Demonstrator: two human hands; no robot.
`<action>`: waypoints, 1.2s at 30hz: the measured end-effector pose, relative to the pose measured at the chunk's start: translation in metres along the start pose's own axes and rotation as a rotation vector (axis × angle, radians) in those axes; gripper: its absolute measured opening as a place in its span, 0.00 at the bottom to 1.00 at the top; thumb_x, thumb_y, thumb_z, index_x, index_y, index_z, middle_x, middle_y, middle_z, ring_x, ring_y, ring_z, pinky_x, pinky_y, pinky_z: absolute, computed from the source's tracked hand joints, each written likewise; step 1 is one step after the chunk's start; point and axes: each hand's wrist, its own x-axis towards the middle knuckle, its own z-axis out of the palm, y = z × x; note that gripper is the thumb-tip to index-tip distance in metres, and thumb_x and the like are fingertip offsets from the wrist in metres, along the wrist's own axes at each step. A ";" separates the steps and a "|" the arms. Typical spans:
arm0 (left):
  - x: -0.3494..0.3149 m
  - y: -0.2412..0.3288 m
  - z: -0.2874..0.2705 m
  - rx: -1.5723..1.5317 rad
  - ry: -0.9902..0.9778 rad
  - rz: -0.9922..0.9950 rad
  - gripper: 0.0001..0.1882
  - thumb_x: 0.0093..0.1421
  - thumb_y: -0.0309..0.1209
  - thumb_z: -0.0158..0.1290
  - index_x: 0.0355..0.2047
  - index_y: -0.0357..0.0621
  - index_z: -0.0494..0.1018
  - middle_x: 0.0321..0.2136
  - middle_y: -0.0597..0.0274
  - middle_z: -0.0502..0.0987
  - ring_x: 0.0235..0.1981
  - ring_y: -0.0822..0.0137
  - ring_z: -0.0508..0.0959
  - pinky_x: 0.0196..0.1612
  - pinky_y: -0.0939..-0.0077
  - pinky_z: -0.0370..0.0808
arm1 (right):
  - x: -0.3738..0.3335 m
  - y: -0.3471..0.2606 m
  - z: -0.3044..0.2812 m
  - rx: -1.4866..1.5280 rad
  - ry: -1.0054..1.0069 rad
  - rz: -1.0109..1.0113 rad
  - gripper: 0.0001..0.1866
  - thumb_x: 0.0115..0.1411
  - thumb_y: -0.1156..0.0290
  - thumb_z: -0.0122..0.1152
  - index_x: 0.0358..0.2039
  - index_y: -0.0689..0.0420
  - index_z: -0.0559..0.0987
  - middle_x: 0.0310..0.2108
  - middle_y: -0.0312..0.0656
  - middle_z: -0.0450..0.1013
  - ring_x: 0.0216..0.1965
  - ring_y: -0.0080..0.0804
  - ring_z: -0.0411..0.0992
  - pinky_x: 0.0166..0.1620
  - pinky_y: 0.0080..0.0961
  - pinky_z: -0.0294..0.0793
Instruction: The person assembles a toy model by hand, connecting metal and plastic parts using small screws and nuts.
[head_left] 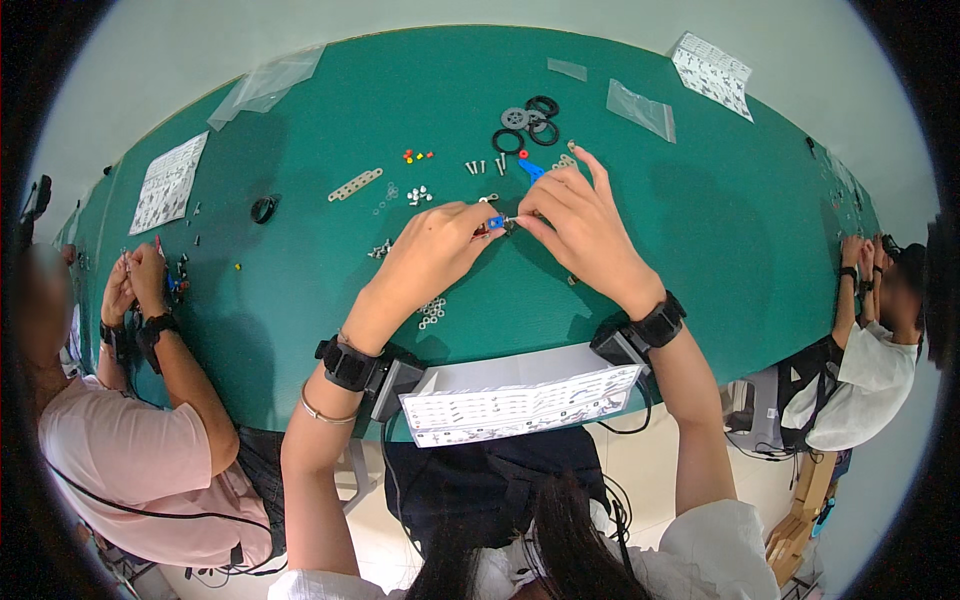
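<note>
Over the middle of the table, my left hand [435, 245] is closed, pinching a small blue part [495, 222] with bits of red and yellow beside it. From the other side my right hand [585, 215] is closed with thumb and finger on a thin silvery piece [512, 219], too small to name surely, which meets the blue part. Its little finger sticks out upward. Just beyond that hand lie a blue plastic piece [532, 170], a small red ring [523, 154] and a perforated metal plate [565, 162], partly hidden by the fingers.
Beyond my hands lie black rubber rings [508, 141], grey wheels [514, 118], screws [502, 164] and a perforated strip [355, 185]. Nuts [432, 313] sit beneath my left forearm. A folded instruction sheet [520, 405] stands at the near edge. Co-workers' hands [135, 280] work at left and far right.
</note>
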 end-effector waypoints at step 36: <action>0.001 0.001 -0.001 0.004 -0.008 -0.023 0.10 0.60 0.30 0.62 0.38 0.37 0.78 0.29 0.46 0.80 0.29 0.48 0.81 0.32 0.60 0.76 | 0.001 -0.009 -0.006 0.218 -0.183 0.106 0.07 0.68 0.70 0.54 0.39 0.60 0.70 0.30 0.47 0.75 0.36 0.49 0.73 0.46 0.40 0.69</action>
